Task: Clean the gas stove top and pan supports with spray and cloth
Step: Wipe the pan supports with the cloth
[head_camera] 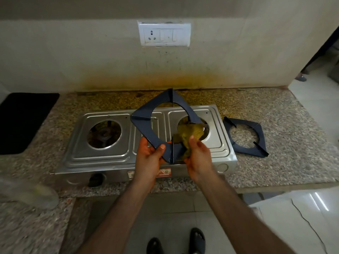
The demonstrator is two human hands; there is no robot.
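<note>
Far off to the left of my hands, near the counter edge, I make out a clear bottle (31,196), too blurred to tell what is in it. The steel stove (113,153) sits just under and beyond my hands, both round burner wells bare; I see burner parts down in the left one. My left hand (149,158) grips the near corner of a dark pan support (146,112), thumb on top, holding it tilted above the stove. I judge it stiff, fairly heavy metal with thin upright prongs, so the flat frame corner is the safe place to hold. My right hand (198,158) pinches a soft, limp yellow-green cloth (189,134) against the support's near edge. To its right a second support (245,137) lies flat on the counter (284,125).
</note>
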